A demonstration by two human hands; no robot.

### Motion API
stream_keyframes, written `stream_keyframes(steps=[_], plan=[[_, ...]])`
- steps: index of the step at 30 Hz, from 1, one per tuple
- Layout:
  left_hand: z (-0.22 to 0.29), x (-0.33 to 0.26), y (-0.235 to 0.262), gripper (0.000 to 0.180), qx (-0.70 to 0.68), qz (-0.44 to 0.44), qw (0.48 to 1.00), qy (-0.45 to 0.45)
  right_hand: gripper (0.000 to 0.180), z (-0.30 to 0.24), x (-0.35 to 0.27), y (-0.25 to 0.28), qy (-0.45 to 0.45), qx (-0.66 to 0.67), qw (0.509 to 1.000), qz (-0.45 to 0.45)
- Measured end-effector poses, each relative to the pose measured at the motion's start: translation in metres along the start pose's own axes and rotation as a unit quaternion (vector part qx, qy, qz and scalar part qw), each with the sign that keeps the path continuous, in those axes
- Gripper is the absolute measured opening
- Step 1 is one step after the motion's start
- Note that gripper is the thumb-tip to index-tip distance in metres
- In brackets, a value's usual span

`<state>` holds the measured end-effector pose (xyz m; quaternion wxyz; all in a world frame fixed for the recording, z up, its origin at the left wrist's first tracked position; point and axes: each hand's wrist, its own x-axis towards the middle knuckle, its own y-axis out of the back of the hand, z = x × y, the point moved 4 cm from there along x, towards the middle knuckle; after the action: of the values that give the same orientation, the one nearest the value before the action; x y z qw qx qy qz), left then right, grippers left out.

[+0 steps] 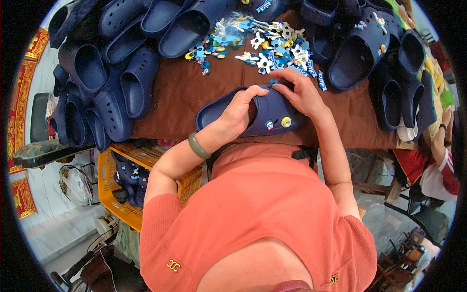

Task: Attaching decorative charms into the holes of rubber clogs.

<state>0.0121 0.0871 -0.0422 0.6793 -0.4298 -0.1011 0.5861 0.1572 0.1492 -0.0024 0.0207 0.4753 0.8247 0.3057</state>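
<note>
A navy clog [278, 106] lies sideways before me at the table's near edge, its toe to the right. My left hand [237, 111] is closed round its middle, thumb at the edge of the foot opening. On the far side of the upper, my right hand [302, 95] pinches a small blue shoe charm [274, 82] against the clog; the fingers partly hide it. A round yellow charm [286, 122] and a small blue-and-white charm [269, 125] sit on the near side of the upper. Beyond the clog lies a loose pile of charms [279, 46] in white, blue and yellow.
Several navy clogs [114, 107] crowd the left and far side of the brown cloth [175, 100]. A clog with charms [355, 58] stands among others at right. Below the table's left edge is a yellow crate [109, 190] holding decorated clogs. Another person's arm [439, 141] shows at far right.
</note>
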Motion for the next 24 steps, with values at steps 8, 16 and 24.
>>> stream_keyframes(steps=[8,16,24], plan=[[-0.001,0.002,0.002,0.026,-0.014,-0.013,1.000,0.002,0.019,-0.013,-0.017,0.003,0.076,-0.103,0.991,0.044],[-0.002,0.005,0.003,0.025,-0.035,-0.034,0.999,0.023,0.018,-0.004,-0.012,-0.013,0.087,-0.147,0.976,0.135],[-0.005,0.009,0.014,0.023,0.024,-0.026,0.998,-0.058,0.021,-0.025,-0.029,-0.014,0.170,-0.112,0.972,0.117]])
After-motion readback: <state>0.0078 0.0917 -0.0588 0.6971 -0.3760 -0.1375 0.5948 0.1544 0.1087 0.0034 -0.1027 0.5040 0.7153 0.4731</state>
